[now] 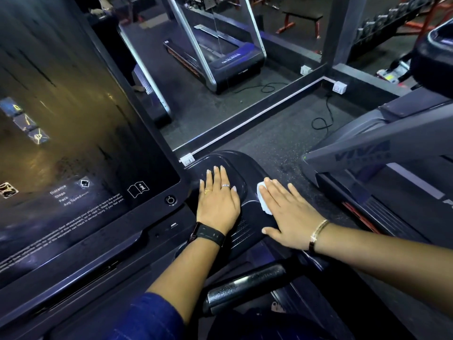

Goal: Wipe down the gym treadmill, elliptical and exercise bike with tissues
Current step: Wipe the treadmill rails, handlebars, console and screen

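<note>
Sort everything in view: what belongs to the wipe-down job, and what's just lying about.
Job in hand:
tissue, pressed under the flat right hand
left hand, flat on the console side tray
console screen

Lying about:
power cable on the floor
wall socket
dumbbell rack

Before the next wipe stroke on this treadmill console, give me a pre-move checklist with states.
1. Tissue under the right hand: ok, flat fingers press it down.
2. Tissue touching the console tray: ok, it lies on the tray's right edge.
3. Left hand out of the wipe path: not ok, it lies flat on the tray just beside the tissue.
4. Tissue clean enough to go on: cannot tell, most of it is hidden under the hand.
5. Screen wiped: not ok, streaks show on it.
</note>
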